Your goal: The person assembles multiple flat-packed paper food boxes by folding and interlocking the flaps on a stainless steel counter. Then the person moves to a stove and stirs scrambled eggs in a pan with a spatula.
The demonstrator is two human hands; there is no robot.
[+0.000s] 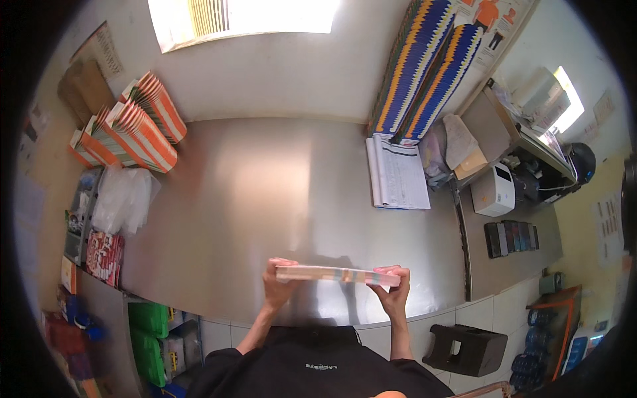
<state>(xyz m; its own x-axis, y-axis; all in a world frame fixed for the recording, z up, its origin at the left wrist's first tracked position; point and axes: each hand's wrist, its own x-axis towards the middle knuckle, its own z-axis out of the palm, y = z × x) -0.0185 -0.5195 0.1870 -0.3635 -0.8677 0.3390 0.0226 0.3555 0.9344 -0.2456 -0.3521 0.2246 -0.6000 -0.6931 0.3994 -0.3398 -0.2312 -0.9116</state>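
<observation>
"Fingers point(282, 261) first: condition?"

"Both sets closed on one item. Left hand point(276, 286) grips its left end, right hand point(394, 295) its right end."

"Item and location?"

"One flat pale slab point(322, 272), seen edge-on, level or nearly so, at the near side of the metal table point(252, 205). Box or bundle: cannot tell. Contact with the tabletop: cannot tell."

"Hazards?"

"Three, by judgement. Slipping, should one end be let go ahead of the other. Sagging in the middle, if the piece is soft, as only its ends are held. Dropping over the near edge, should it be drawn too far back."

"Surroundings, left?"

"Orange-and-white cartons point(149, 136), standing far left; clear plastic bags point(121, 199), nearer; red-and-white packets point(105, 255), nearest."

"Right?"

"One open notebook point(403, 174), far right; behind it, two tall blue-and-yellow stacks point(413, 76). Beyond the seam, one white device point(494, 190) and a row of small dark boxes point(511, 237)."

"Obstructions?"

"Notebook, for any move far right; bags and packets, for any move far left. One black stool point(466, 349), on the floor, near right."
</observation>
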